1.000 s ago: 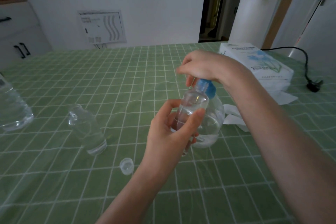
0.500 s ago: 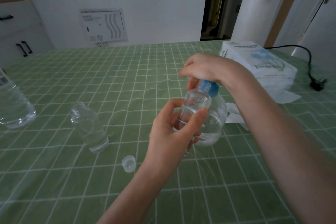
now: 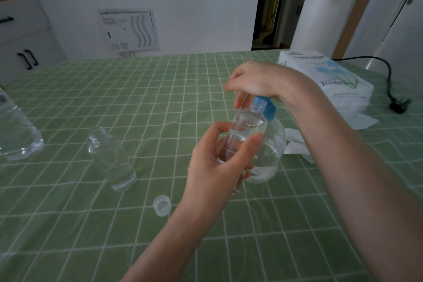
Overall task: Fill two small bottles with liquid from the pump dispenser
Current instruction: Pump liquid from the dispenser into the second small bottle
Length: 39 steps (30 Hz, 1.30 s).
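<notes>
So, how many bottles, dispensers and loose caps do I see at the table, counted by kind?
Small bottles: 2 (held small bottle, standing small bottle)
Pump dispenser: 1
Large bottle: 1
Loose cap: 1
Total: 5

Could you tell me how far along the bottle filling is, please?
Done: uncertain; the uncapped bottle stands on the table, its fill unreadable. In hand: the left hand holds a small bottle against the pump dispenser while the right hand grips its blue head. Left: finishing this fill, possibly the other.
</notes>
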{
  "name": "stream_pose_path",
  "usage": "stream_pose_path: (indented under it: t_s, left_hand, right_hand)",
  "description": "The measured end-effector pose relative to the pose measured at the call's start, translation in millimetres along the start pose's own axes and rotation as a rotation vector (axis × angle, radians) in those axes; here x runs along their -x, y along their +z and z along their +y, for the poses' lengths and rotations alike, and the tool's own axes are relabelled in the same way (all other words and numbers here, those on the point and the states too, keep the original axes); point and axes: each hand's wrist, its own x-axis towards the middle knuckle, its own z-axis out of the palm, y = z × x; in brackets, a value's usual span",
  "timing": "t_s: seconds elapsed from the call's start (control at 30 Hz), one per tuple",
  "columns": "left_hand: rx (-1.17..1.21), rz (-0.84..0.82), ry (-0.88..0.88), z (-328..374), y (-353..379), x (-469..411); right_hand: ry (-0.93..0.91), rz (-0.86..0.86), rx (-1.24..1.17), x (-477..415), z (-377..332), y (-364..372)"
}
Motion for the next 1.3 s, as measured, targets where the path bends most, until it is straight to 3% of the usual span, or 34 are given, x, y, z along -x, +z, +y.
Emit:
stream_pose_path:
  t_s: [1.3]
  left_hand:
    - [0.0,0.007,0.016,-0.7,1.4,-0.1]
  right_hand:
    - [-0.01,0.003,-0.014,1.5,-1.2,-3.7]
